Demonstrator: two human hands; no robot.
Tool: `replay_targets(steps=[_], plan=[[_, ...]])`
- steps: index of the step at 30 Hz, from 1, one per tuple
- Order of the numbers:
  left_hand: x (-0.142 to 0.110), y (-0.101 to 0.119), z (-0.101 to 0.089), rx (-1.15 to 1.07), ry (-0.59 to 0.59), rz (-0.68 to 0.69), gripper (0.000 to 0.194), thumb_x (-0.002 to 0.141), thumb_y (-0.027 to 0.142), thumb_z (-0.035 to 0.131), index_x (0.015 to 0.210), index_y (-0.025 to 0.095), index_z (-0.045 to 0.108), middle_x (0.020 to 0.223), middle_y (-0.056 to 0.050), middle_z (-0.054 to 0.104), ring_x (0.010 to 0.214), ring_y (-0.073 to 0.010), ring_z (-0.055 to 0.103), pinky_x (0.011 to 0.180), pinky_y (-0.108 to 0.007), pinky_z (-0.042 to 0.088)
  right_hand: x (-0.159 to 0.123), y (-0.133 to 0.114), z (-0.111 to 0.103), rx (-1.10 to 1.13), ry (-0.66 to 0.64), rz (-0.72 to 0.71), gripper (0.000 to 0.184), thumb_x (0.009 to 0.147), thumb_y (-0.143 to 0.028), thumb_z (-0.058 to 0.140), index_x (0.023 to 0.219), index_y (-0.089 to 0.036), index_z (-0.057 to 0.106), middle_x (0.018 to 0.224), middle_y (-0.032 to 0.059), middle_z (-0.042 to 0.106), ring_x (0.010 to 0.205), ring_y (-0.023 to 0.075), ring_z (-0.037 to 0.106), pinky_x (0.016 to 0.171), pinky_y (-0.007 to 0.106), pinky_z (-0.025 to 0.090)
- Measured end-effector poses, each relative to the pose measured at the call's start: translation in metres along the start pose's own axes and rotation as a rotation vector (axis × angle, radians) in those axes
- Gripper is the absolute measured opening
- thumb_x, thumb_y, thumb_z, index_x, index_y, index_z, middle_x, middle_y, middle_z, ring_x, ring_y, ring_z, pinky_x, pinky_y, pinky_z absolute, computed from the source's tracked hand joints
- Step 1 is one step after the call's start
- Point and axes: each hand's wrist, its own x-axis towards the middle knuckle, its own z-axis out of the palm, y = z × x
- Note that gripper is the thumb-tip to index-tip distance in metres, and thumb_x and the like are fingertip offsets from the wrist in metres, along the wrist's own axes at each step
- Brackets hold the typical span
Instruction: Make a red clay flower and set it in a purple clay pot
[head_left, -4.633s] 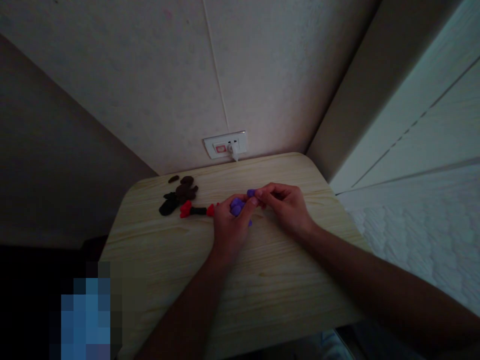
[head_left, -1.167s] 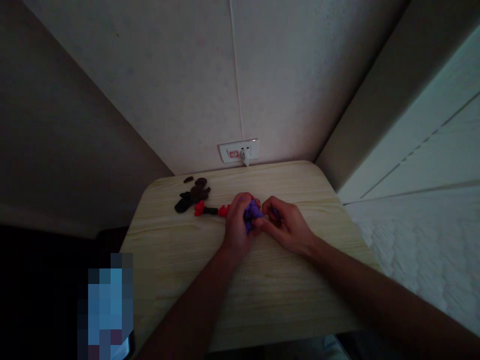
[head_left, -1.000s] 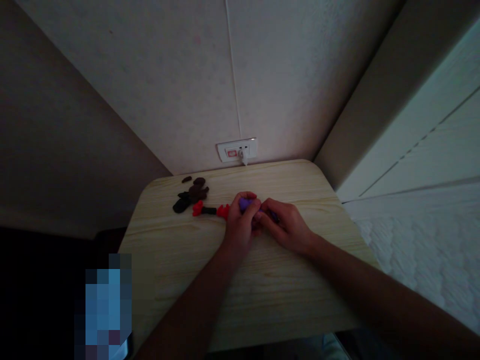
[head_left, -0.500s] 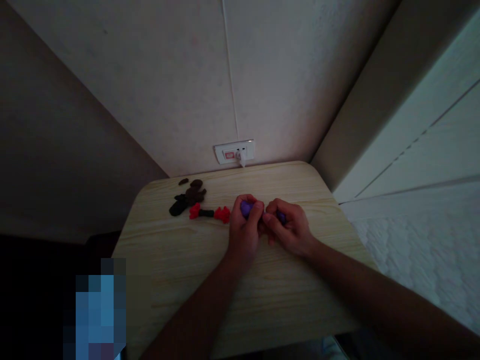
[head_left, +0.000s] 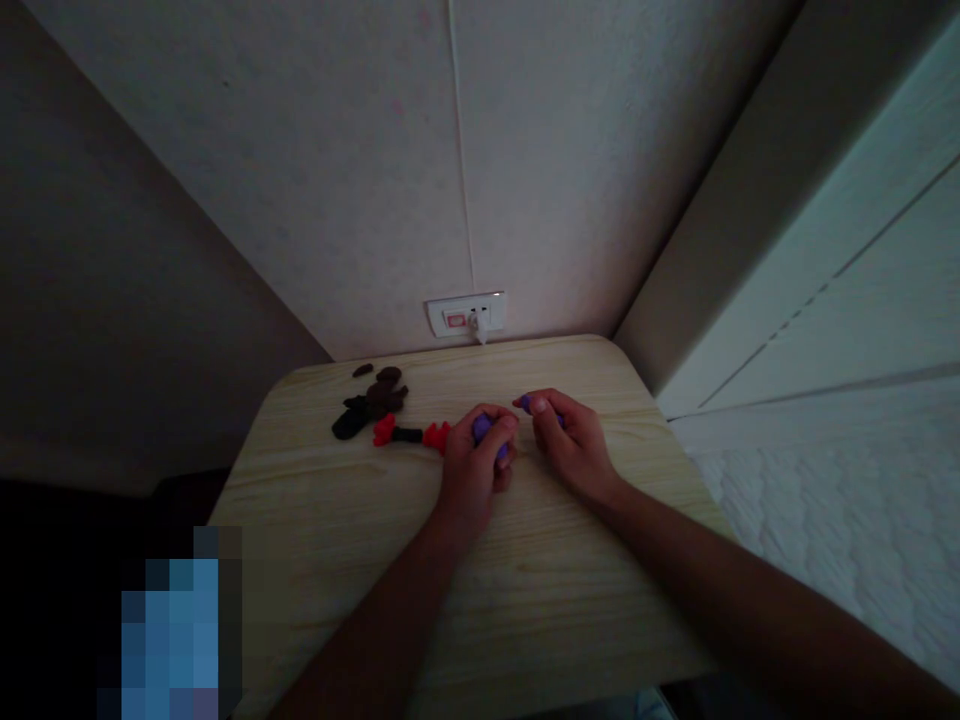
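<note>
Both hands rest on a small light wooden table [head_left: 375, 560] in dim light. My left hand [head_left: 472, 468] is curled round a lump of purple clay [head_left: 481, 428]. A small purple piece [head_left: 526, 403] is pinched in the fingertips of my right hand [head_left: 571, 442], just right of the lump. The two hands are a little apart. Left of my left hand lie red clay bits [head_left: 435, 437] joined by a black strip [head_left: 407, 435]. Further left is a pile of dark brown and black clay pieces [head_left: 371, 398].
A wall socket [head_left: 466, 314] with a white plug sits just behind the table's far edge. Walls close in at the back and left. A white quilted bed [head_left: 840, 520] lies right of the table. A blurred blue patch [head_left: 172, 630] is at lower left.
My hands were pressed together on the purple clay; now they have drawn apart, the right hand holding a small piece broken off. The view has shifted slightly.
</note>
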Motion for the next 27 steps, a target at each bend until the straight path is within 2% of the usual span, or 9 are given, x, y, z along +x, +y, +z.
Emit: replay_targets(steps=[3,7,9,12,15,17,20,23,27], plan=[[0.001,0.000,0.000,0.013,-0.024,-0.027,0.036,0.076,0.047,0.081,0.084,0.018,0.062,0.065,0.005,0.050,0.045,-0.0048,0.038,0.034,-0.013,0.020,-0.001,-0.001,0.000,-0.027,-0.071,-0.048,0.038,0.102,-0.053,0.055,0.105,-0.023,0.078,0.084,0.0056,0.073,0.081,0.0217,0.067,0.070,0.032,0.051],[0.002,-0.003,-0.002,0.065,0.000,0.025,0.037,0.077,0.049,0.082,0.082,0.018,0.062,0.054,0.007,0.047,0.042,-0.0056,0.036,0.034,-0.014,0.022,-0.002,-0.004,-0.001,-0.077,-0.157,-0.086,0.038,0.104,-0.048,0.051,0.114,-0.022,0.077,0.099,0.0074,0.078,0.092,0.0230,0.071,0.084,0.035,0.053],[0.003,-0.005,-0.004,0.094,0.013,0.075,0.034,0.079,0.047,0.080,0.081,0.018,0.063,0.050,0.008,0.045,0.040,-0.0059,0.034,0.034,-0.015,0.023,-0.002,-0.006,-0.002,-0.103,-0.157,-0.080,0.037,0.104,-0.046,0.052,0.117,-0.022,0.077,0.102,0.0076,0.078,0.092,0.0227,0.070,0.083,0.034,0.053],[0.005,-0.008,-0.008,0.159,0.036,0.147,0.033,0.081,0.048,0.078,0.082,0.017,0.066,0.049,0.009,0.045,0.039,-0.0062,0.034,0.035,-0.017,0.025,-0.001,-0.008,-0.005,-0.174,-0.102,-0.066,0.032,0.100,-0.044,0.059,0.110,-0.020,0.077,0.085,0.0046,0.074,0.069,0.0174,0.061,0.064,0.029,0.047],[0.007,-0.009,-0.012,0.315,0.063,0.229,0.030,0.082,0.046,0.076,0.085,0.016,0.071,0.049,0.007,0.049,0.041,-0.0081,0.040,0.040,-0.020,0.031,0.001,-0.010,-0.009,-0.192,-0.071,-0.032,0.027,0.093,-0.043,0.069,0.095,-0.017,0.078,0.059,-0.0028,0.054,0.053,0.0124,0.043,0.051,0.026,0.034],[0.006,-0.008,-0.013,0.416,0.086,0.293,0.026,0.084,0.042,0.074,0.085,0.016,0.074,0.051,0.005,0.055,0.047,-0.0110,0.050,0.047,-0.023,0.039,0.003,-0.011,-0.011,-0.172,-0.088,0.001,0.028,0.089,-0.044,0.073,0.089,-0.017,0.079,0.055,-0.0039,0.049,0.052,0.0115,0.039,0.050,0.026,0.031],[0.004,-0.004,-0.014,0.532,0.096,0.385,0.021,0.087,0.036,0.070,0.084,0.016,0.075,0.062,-0.001,0.067,0.060,-0.0148,0.061,0.057,-0.025,0.046,0.006,-0.013,-0.013,-0.155,-0.117,0.048,0.029,0.085,-0.046,0.076,0.084,-0.017,0.082,0.055,-0.0025,0.052,0.052,0.0112,0.038,0.049,0.026,0.028],[0.001,-0.002,-0.013,0.628,0.080,0.461,0.017,0.088,0.030,0.068,0.082,0.016,0.076,0.074,-0.003,0.074,0.067,-0.0155,0.064,0.062,-0.025,0.047,0.007,-0.014,-0.015,-0.161,-0.125,0.093,0.030,0.081,-0.046,0.078,0.086,-0.016,0.082,0.052,-0.0041,0.046,0.050,0.0102,0.034,0.048,0.025,0.024],[-0.001,-0.002,-0.012,0.720,0.062,0.495,0.017,0.089,0.027,0.066,0.082,0.015,0.076,0.072,-0.003,0.073,0.064,-0.0151,0.063,0.060,-0.025,0.046,0.008,-0.013,-0.017,-0.150,-0.144,0.137,0.030,0.074,-0.043,0.083,0.085,-0.015,0.080,0.051,-0.0064,0.041,0.050,0.0089,0.031,0.048,0.024,0.023]])
